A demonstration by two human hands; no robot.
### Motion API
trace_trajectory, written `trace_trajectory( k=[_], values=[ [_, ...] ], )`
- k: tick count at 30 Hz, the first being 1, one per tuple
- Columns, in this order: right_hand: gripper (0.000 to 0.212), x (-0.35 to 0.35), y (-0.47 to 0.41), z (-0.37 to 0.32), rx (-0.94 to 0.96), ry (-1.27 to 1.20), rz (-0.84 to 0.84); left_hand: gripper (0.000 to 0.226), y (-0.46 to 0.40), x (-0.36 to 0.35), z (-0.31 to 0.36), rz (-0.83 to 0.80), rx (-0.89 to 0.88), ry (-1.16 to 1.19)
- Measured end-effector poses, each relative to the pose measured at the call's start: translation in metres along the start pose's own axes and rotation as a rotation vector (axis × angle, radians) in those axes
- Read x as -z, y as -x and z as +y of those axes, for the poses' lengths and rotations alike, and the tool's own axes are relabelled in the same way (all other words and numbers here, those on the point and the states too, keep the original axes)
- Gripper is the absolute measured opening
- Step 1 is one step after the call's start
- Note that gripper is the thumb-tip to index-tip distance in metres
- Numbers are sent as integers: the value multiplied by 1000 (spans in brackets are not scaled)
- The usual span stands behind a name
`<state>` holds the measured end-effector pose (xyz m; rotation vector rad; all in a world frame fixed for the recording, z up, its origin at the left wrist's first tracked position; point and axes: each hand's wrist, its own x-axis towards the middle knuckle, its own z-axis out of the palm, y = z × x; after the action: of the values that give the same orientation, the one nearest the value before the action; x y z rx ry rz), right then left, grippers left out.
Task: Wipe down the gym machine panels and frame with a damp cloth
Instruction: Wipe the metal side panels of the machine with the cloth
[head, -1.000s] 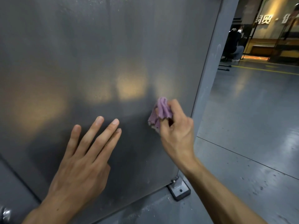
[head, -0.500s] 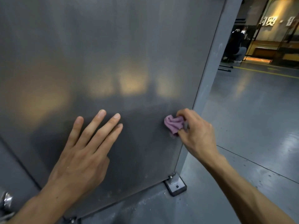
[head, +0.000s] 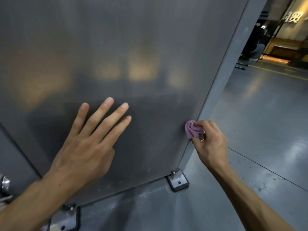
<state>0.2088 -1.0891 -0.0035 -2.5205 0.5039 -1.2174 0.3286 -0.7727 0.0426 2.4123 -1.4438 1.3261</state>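
Note:
A large grey matte panel point(head: 126, 47) of the gym machine fills most of the view, bordered on the right by a lighter grey frame post point(head: 231, 52). My left hand point(head: 88, 147) lies flat on the lower panel with fingers straight and spread. My right hand point(head: 210, 142) pinches a bunched purple cloth point(head: 192, 129) and holds it against the panel's right edge, where the panel meets the post.
A bolted foot plate point(head: 179, 182) anchors the post to the shiny grey floor point(head: 260, 130). Another bracket point(head: 66, 219) sits lower left, with a chrome part point(head: 4, 182) at the left edge. A person point(head: 255, 42) crouches far back right near a lit wall.
My right hand has carried the cloth right and downward across the panel to its right edge by the post. My left hand has stayed flat on the panel.

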Motion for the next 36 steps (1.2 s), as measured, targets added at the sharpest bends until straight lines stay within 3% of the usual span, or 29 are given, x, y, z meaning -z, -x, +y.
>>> trace_trajectory(
  k=[5,10,13,18,20,24,28,32,36],
  values=[
    [21,-28,18,7,-37,8,-67,80,1,-2,-3,-9,-9,10],
    [25,-47,66,24,-56,67,-394,80,2,-4,-1,16,-9,16],
    [27,-42,56,16,-80,25,-336,81,2,-4,-2,19,-13,20],
    [18,6,-14,-16,68,-115,89,81,2,-6,-2,18,-12,28],
    [21,17,-34,-24,90,-109,149,80,2,-8,-1,22,-5,26],
    [34,-3,-18,-12,19,-98,153,79,2,-9,1,32,1,28],
    [40,-33,28,14,-103,-115,-11,78,2,-9,1,30,-4,21],
    [36,-53,66,26,-259,-64,-201,78,3,-8,2,28,-8,14],
    [35,-53,62,27,-419,-143,-205,79,4,-6,1,28,-9,19]
  ],
)
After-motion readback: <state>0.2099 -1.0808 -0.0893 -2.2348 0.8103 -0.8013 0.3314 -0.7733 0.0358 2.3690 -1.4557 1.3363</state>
